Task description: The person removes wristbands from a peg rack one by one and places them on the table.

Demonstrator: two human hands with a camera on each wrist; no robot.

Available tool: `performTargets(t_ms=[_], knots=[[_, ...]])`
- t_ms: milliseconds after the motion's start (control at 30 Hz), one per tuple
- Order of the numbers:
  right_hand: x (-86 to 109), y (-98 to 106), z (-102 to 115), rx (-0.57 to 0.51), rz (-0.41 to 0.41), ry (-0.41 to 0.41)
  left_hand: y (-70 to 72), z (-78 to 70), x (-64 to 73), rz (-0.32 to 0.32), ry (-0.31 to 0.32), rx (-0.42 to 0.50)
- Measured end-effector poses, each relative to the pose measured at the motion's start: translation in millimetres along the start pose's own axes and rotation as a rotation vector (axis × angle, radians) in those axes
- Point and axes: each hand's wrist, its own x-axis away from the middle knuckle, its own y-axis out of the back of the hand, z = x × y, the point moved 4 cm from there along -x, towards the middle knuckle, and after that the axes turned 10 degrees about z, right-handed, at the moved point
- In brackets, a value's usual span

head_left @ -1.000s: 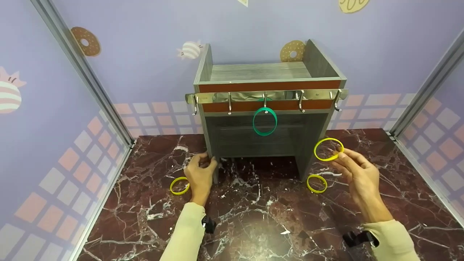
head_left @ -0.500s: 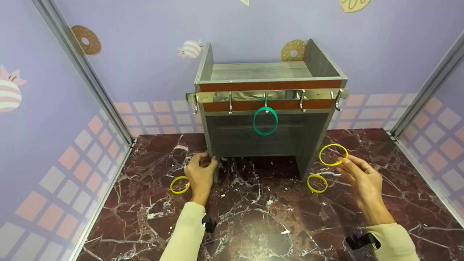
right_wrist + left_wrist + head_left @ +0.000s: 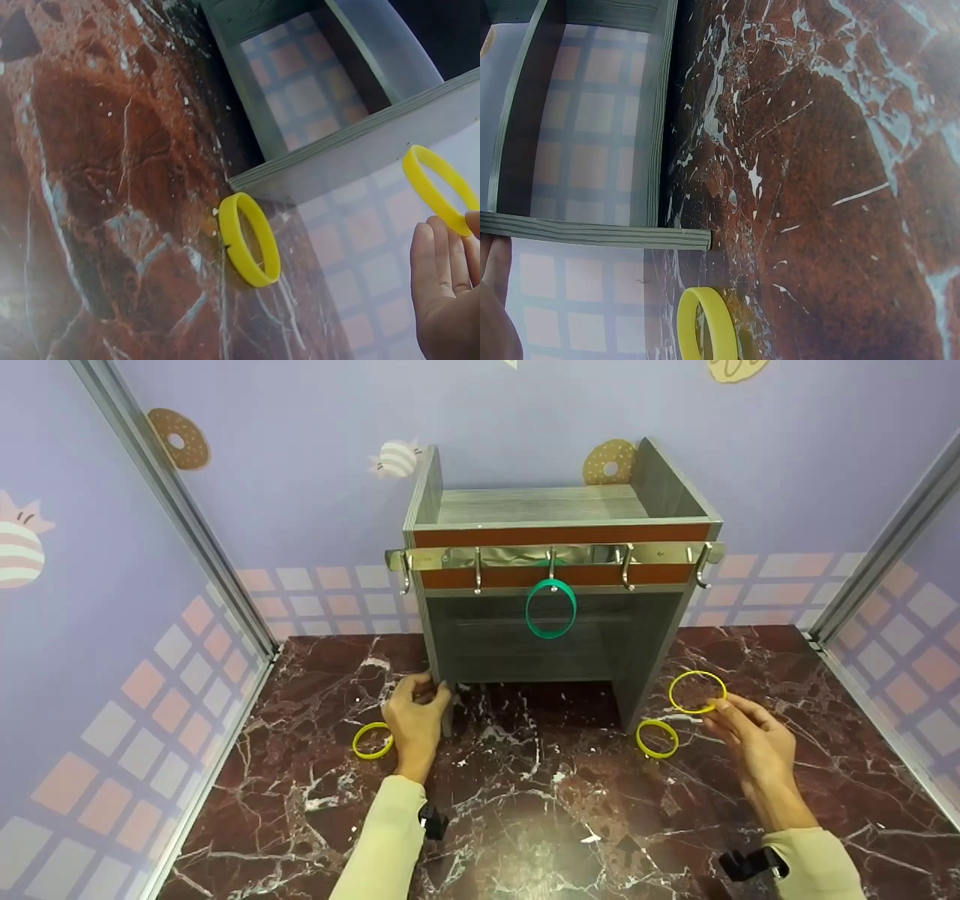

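Observation:
My right hand [image 3: 759, 742] pinches a yellow wristband [image 3: 698, 692] between thumb and fingers, raised above the table to the right of a grey wooden rack [image 3: 652, 660]. My left hand [image 3: 415, 724] grips the front edge of the rack's left side panel, low down. A green wristband [image 3: 550, 609] hangs from the middle hook of the metal hook rail [image 3: 517, 556] across the rack's front. On the table by the rack's right foot lies a second yellow wristband [image 3: 249, 240]. Another yellow wristband [image 3: 707, 324] lies left of the rack, partly behind my left wrist in the head view.
The dark red marbled table [image 3: 525, 825] extends in front of the rack. Patterned purple walls [image 3: 300, 472] close in the back and both sides. The other hooks on the rail, such as the far right hook [image 3: 703, 566], carry nothing.
My right hand has drawn back slightly right and down with the yellow wristband, which now looks flatter to the head camera. My left hand stays on the side panel.

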Motion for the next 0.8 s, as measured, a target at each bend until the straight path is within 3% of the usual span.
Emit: performTargets(t_ms=[800], knots=[[-3.8, 30, -19, 0.042, -0.139, -0.047, 0.0, 0.3, 0.4, -0.004, 0.011, -0.009]])
